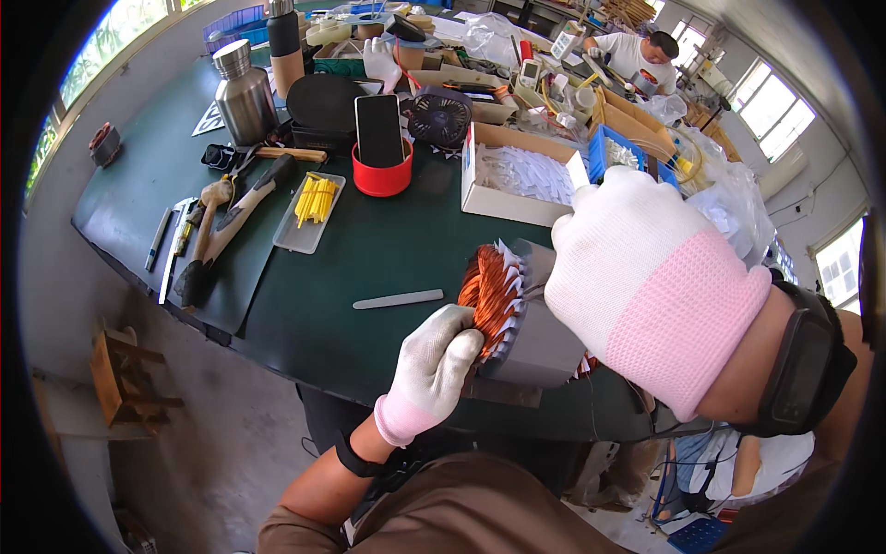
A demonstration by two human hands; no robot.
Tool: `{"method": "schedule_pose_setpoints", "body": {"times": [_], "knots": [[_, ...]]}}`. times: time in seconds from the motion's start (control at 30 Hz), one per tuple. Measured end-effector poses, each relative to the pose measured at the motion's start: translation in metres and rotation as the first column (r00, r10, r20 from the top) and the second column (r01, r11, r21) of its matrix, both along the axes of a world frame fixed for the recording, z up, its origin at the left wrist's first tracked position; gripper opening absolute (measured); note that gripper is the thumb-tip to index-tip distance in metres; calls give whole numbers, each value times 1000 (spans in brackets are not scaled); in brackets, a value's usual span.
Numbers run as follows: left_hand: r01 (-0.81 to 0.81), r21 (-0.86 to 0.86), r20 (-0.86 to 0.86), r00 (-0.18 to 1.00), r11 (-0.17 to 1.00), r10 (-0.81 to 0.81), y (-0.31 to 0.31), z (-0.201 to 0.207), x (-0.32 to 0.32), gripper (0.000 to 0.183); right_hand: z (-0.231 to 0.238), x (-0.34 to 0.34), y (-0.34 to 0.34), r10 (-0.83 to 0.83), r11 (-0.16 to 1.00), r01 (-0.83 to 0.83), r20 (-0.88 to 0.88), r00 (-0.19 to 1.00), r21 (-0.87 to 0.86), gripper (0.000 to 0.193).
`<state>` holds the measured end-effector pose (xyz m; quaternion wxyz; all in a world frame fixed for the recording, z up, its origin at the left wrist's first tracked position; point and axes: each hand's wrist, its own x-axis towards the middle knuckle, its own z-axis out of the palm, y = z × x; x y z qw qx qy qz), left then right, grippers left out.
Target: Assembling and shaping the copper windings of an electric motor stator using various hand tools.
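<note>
A motor stator (535, 342) with a grey body rests near the table's front edge. Orange copper windings (486, 288) bulge from its left end, ringed by white paper slot liners. My left hand (432, 365), in a white knit glove with a pink cuff, pinches the lower edge of these windings between thumb and fingers. Above the stator's right side is my right hand (637, 268), gloved alike and curled closed; its fingertips, and anything in them, are hidden. On the table left of the stator lies a flat pale strip tool (398, 299).
An open box of white paper pieces (526, 175) stands behind the stator. Further left are a red holder (382, 175) with a phone, a tray of yellow tubes (317, 201), mallets (231, 222) and a steel bottle (245, 97). Another person (641, 60) works at the far right.
</note>
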<state>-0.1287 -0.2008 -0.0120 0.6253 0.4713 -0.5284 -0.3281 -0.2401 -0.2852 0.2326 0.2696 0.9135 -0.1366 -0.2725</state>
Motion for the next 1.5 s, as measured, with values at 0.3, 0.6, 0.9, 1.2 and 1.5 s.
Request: {"method": "schedule_pose_setpoints", "body": {"times": [0.3, 0.6, 0.9, 1.2, 1.5], "knots": [[-6, -96, 25, 1000, 995, 9, -5, -3, -1, 29, -11, -2, -22, -15, 973, 20, -22, 1000, 232, 15], [-25, -50, 81, 996, 998, 29, -2, 9, 1, 30, -26, -18, -56, 307, 918, -333, 145, 941, 217, 12], [85, 341, -139, 990, 936, -39, -24, 45, 12, 29, -27, -11, -46, 345, 893, -390, 213, 914, 226, 12], [47, 347, -47, 998, 937, -33, -22, 61, 7, 24, -28, -31, -42, 235, 909, -332, 349, 907, 252, 10], [182, 369, -132, 981, 911, -142, -25, 53, 19, 24, -43, -34, -52, 362, 894, -437, 416, 834, 99, 9]]}}
